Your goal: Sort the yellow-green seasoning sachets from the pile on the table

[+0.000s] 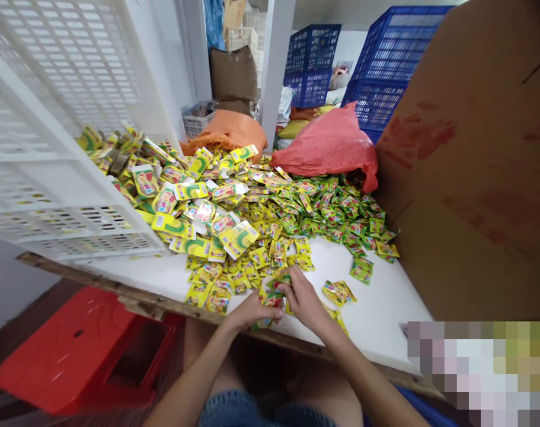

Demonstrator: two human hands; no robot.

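Note:
At the table's near edge, my left hand point(251, 309) is closed with its thumb and fingers around a small yellow-and-green printed pack point(272, 298). Whether this is a small carton or a sachet I cannot make out, as the fingers cover part of it. My right hand point(304, 298) bends over the upper right of the same pack, its fingers pinched at it. Many yellow sachets point(217, 299) lie just left of and beyond my hands. A few more yellow sachets point(338, 292) lie to the right of my right hand.
Small yellow cartons point(238, 239) spill from a tipped white crate point(74, 196) at left. Green sachets point(336, 207) heap before a red sack point(329, 145); an orange sack point(229, 131) lies behind. A large cardboard box point(469, 178) walls the right, and a red stool point(69, 350) stands lower left.

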